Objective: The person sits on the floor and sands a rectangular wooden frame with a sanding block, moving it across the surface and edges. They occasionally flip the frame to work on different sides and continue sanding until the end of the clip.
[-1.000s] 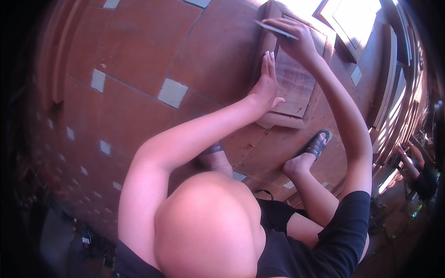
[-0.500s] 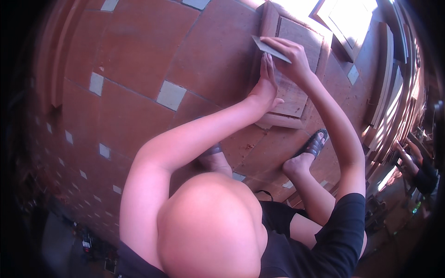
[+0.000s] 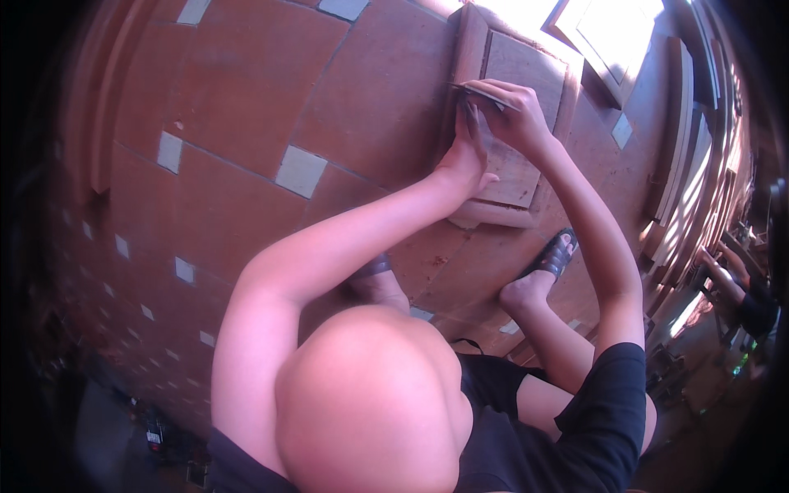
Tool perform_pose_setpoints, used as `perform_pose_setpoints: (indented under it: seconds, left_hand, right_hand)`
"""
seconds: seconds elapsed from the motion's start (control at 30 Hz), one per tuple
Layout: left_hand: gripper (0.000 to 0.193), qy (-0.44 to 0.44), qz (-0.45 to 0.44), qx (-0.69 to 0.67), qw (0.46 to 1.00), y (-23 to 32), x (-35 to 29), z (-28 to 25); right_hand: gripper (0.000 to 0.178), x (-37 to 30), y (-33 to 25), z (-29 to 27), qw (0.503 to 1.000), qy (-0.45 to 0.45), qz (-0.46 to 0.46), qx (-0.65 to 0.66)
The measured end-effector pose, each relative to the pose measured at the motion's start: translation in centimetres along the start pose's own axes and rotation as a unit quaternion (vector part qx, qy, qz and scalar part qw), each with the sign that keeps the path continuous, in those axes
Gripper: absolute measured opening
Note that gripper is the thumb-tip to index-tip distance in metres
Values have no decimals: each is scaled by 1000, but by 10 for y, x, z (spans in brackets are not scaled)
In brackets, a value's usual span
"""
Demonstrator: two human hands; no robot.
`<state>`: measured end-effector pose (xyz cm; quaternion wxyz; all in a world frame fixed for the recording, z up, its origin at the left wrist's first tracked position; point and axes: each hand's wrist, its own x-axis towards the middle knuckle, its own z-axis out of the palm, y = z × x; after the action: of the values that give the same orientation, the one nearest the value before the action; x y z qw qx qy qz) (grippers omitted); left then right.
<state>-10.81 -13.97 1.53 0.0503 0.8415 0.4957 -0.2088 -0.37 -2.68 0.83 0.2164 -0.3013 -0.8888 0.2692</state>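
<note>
A framed wooden panel (image 3: 523, 64), like a small cabinet door, lies on the tiled floor in front of me. Gripped in my right hand (image 3: 521, 122) is a thin, flat grey plate (image 3: 493, 97), seen almost edge-on over the panel's left side. My left hand (image 3: 466, 161) rests along the left part of the panel, its fingers stretched forward and its thumb apart. The left fingertips lie just under the plate; whether they touch it I cannot tell.
Another framed panel (image 3: 606, 41) lies in bright light at the far right. Long wooden boards (image 3: 675, 131) are stacked along the right side. Wooden lengths (image 3: 111, 99) stand at the left. A co-worker's arm (image 3: 723, 283) shows at the right rim. My sandalled foot (image 3: 552, 261) is close to the panel.
My right hand has come slightly nearer to me, and the plate has tipped from showing its broad face to nearly edge-on. The left hand has barely moved.
</note>
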Motion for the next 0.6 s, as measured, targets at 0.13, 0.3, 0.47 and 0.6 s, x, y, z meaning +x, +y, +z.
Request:
perform_pose_setpoints:
  seconds: [0.13, 0.3, 0.47, 0.6]
  left_hand:
    - [104, 24, -20, 24, 999, 1, 0, -3]
    - [104, 30, -17, 19, 999, 0, 3, 0]
    - [104, -5, 8, -8, 1000, 7, 2, 10]
    - [104, 38, -31, 34, 998, 7, 2, 1]
  right_hand:
    - [28, 61, 38, -10, 996, 71, -12, -47]
    - [35, 76, 41, -6, 992, 52, -1, -116]
    - [45, 19, -9, 7, 996, -65, -32, -54]
    - [43, 54, 24, -2, 994, -6, -26, -108]
